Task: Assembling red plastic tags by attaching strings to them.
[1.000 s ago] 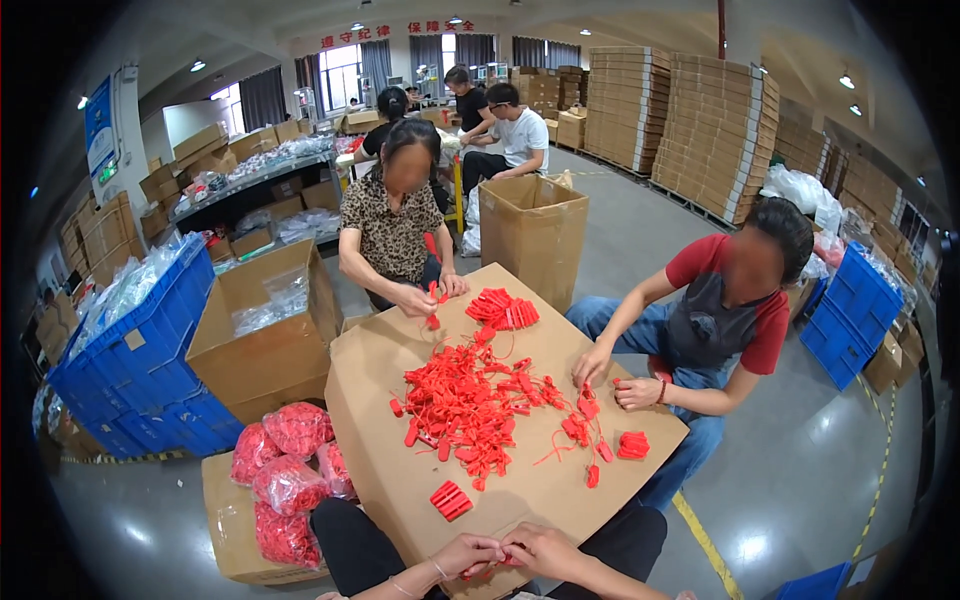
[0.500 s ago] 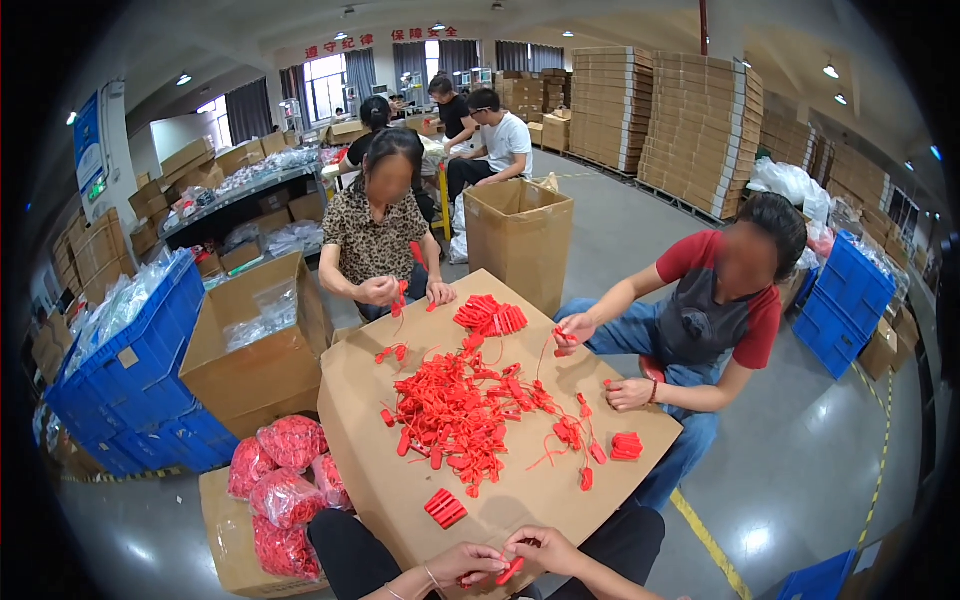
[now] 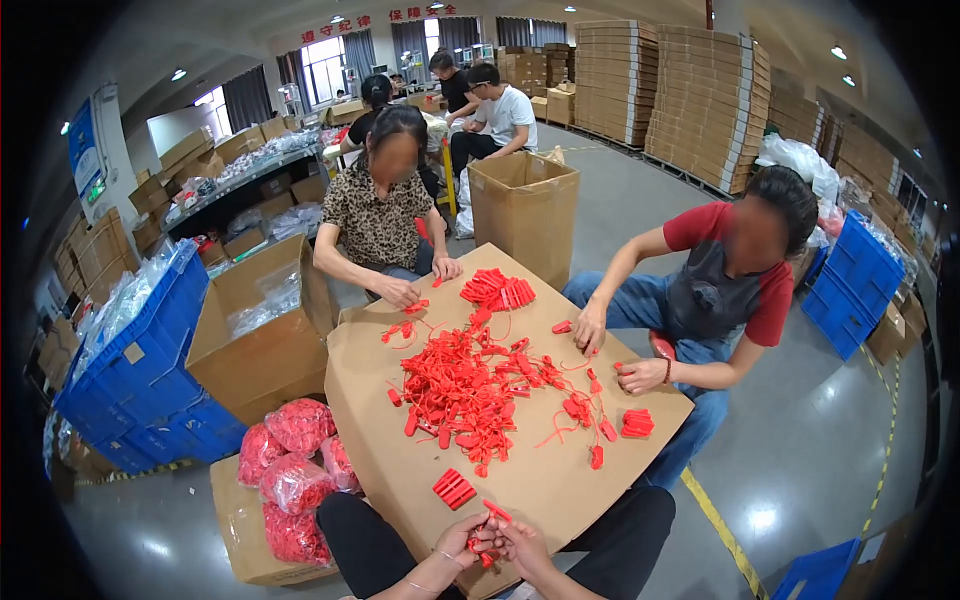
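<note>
Both hands at lower edge of cardboard sheet (image 3: 560, 480), fingertips together: left hand (image 3: 462, 543) and right hand (image 3: 520, 545) pinched narrowly on one small red plastic piece (image 3: 493, 520). Neat red stack (image 3: 454, 488) just above hands on sheet. Loose red pile (image 3: 465, 385) at sheet centre. Bagged red pieces (image 3: 295, 460) in open carton (image 3: 245, 535) at left. Two co-workers seated opposite, hands on sheet.

left hand (image 3: 460, 543), right hand (image 3: 517, 541), pinching red plastic pieces (image 3: 492, 512), cardboard sheet (image 3: 560, 480)
</note>
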The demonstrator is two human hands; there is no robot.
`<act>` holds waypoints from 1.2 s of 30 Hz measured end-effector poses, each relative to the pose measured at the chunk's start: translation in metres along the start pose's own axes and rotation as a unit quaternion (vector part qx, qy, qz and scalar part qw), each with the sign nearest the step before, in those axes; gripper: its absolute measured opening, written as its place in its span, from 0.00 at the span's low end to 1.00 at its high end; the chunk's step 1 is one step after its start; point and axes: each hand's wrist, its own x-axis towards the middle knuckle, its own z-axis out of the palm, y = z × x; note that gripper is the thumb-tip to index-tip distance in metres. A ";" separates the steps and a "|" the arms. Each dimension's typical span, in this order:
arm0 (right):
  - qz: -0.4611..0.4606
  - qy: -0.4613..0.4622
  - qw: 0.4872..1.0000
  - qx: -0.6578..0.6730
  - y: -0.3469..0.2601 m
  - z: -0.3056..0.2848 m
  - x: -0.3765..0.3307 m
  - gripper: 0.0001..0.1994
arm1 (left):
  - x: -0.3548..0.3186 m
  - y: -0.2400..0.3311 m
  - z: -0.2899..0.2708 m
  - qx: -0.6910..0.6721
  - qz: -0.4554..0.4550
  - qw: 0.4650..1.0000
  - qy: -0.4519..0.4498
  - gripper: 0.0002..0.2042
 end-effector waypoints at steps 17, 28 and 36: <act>-0.513 -0.097 0.470 -0.712 -0.072 0.037 -0.020 0.09 | -0.009 -0.010 0.030 0.307 0.159 0.932 0.107 0.06; -0.512 -0.088 0.479 -0.708 -0.074 0.031 -0.022 0.07 | -0.005 -0.011 0.034 0.386 0.167 0.899 0.120 0.07; -0.424 -0.052 0.617 -0.662 -0.072 0.023 -0.018 0.04 | -0.005 -0.015 0.026 0.457 0.240 0.853 0.073 0.06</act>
